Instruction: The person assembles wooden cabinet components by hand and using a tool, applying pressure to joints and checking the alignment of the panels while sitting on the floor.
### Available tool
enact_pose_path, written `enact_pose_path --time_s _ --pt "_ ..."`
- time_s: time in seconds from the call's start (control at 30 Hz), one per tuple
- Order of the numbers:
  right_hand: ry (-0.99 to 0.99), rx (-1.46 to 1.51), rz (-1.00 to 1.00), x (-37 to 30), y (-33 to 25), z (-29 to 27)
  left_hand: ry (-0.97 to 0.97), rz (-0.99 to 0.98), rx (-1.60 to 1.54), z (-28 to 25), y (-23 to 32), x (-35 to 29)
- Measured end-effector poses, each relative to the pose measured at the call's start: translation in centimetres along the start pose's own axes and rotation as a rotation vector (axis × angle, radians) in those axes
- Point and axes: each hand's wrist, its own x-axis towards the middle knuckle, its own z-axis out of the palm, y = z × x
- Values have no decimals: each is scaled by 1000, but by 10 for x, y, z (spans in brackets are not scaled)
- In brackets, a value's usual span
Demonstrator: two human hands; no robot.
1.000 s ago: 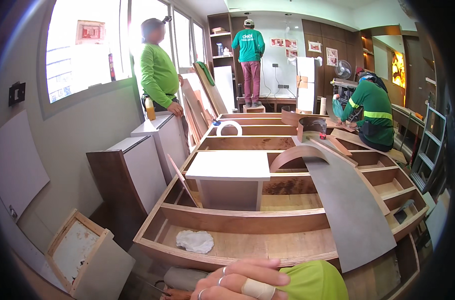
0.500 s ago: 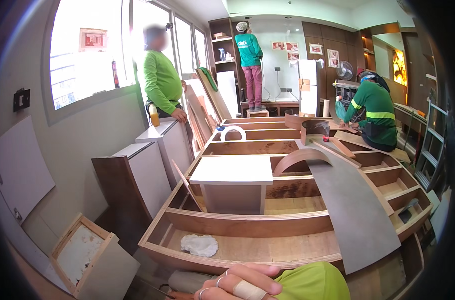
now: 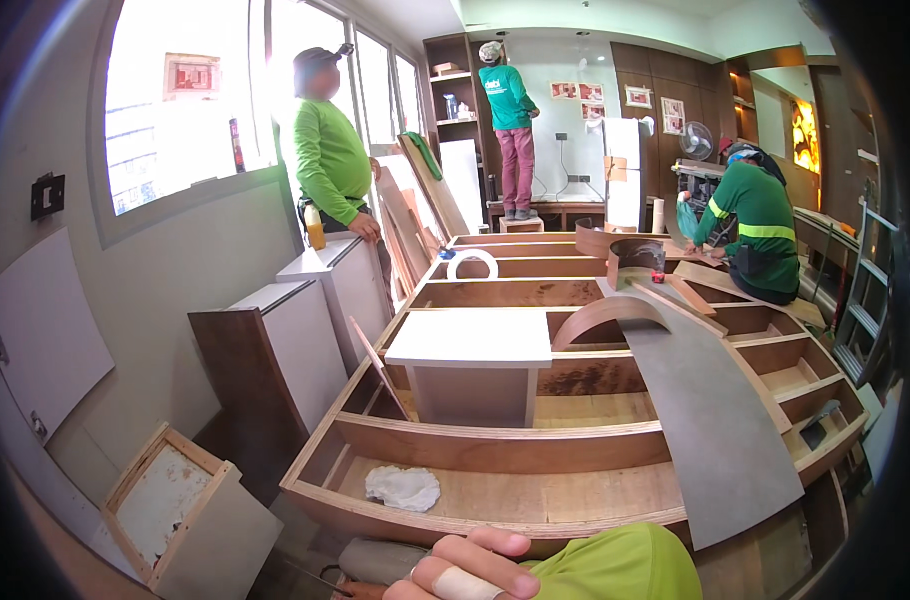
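At six o'clock, the left hand point(image 3: 467, 570) lies by lime-green fabric point(image 3: 625, 568), its grip impossible to tell; right hand unseen. Work seems paused; the plywood frame point(image 3: 495, 455) towards twelve would call for reaching.

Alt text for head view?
A bare hand with a wrapped finger beside lime fabric, before a large compartmented wooden frame. A white-topped box and gray sheet rest there; three people in green are beyond.
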Motion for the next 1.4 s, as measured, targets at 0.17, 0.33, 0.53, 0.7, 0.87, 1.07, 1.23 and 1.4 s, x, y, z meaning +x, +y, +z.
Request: enact_pose_path --time_s 0.17,0.33,0.53,0.7,0.87,1.07,1.23,1.4 --pt "-7 7 -1 1 -2 3 -26 68 159 -4 -5 -1" --pt "-1 3 11 5 0 3 46 131 264 10 -6 -1" --pt "-11 5 7 12 -6 12 -280 212 168 -20 -14 16" --pt "1 10 14 15 -2 11 -440 224 164 -26 -11 47" --pt "-1 27 5 23 6 14 -532 88 89 -19 -8 87" --pt "-37 27 -55 25 -5 29 -728 83 56 -9 -4 129" --pt "34 73 -39 17 13 10 -742 -3 -63 -14 -32 122" --pt "-23 71 -44 30 5 38 -694 -45 -100 -34 -22 103"
